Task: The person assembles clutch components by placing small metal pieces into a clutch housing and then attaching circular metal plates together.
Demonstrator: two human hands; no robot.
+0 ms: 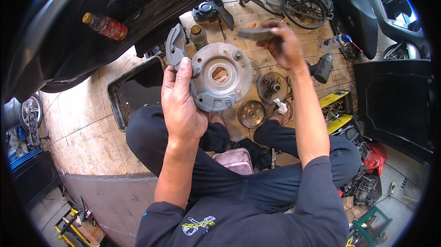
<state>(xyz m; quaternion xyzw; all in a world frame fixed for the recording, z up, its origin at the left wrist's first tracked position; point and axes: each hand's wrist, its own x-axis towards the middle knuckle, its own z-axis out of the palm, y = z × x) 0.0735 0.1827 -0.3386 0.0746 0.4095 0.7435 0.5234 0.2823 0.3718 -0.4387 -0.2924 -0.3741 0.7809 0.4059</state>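
My left hand (180, 100) holds up a round grey metal clutch plate (240, 79) with a hole in its centre and pins on its face. One curved clutch shoe (215, 102) lies along the plate's lower edge. Another clutch shoe (175, 47) stands out at the upper left, beside my left thumb. Fingertips show through the centre hole. To the right, my right hand (285, 47) is closed on a loose clutch shoe (251, 33), apart from the plate and slightly blurred. Below it on the tiles lie a round hub with bolts (272, 87) and a metal drum (251, 113).
A dark tray (115, 98) sits at left. Beyond the plate stand a bottle (198, 37) and a wheel (303, 9). At right are a spray can (334, 42) and a yellow toolbox (337, 98). A pink container (234, 160) stands between my legs. A capped drink bottle (105, 26) rests upper left.
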